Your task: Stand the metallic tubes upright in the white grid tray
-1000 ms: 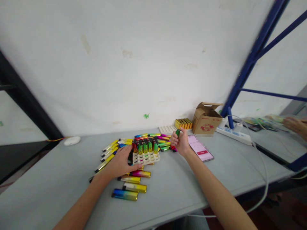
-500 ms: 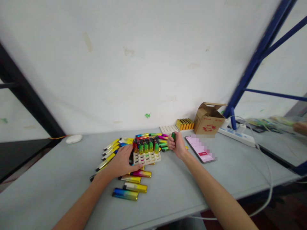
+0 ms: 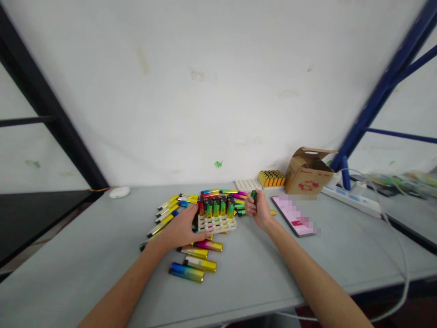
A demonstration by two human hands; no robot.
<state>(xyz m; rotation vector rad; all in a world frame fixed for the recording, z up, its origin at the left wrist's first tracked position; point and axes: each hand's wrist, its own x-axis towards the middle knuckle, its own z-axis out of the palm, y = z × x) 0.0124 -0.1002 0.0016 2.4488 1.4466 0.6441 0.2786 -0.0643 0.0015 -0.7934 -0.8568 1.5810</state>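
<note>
My left hand [image 3: 184, 226] grips the left end of a white perforated rack [image 3: 218, 225], thumb along its front edge and fingers at the back. Several green, yellow and red lighters [image 3: 215, 207] stand upright in the rack's far rows; the near holes are bare. To the right of the rack, my right hand [image 3: 258, 209] is closed in a fist around a green lighter [image 3: 253, 195], only its top end showing. Loose gradient-coloured lighters lie around the rack, among them a blue-and-yellow lighter [image 3: 187, 272] in front and yellow lighters [image 3: 161, 225] at the left.
Against the wall are a second white rack [image 3: 246, 185], a block of upright yellow lighters [image 3: 272, 179] and an open cardboard box [image 3: 307, 175]. A phone [image 3: 293, 216] lies right of my right hand. Further right, a power strip [image 3: 353, 200] and a white cable [image 3: 406, 273] lie along the table.
The whole view has shifted slightly, so everything appears a little further right. Both hands keep their grips, and the hands and rack have barely moved relative to the table.
</note>
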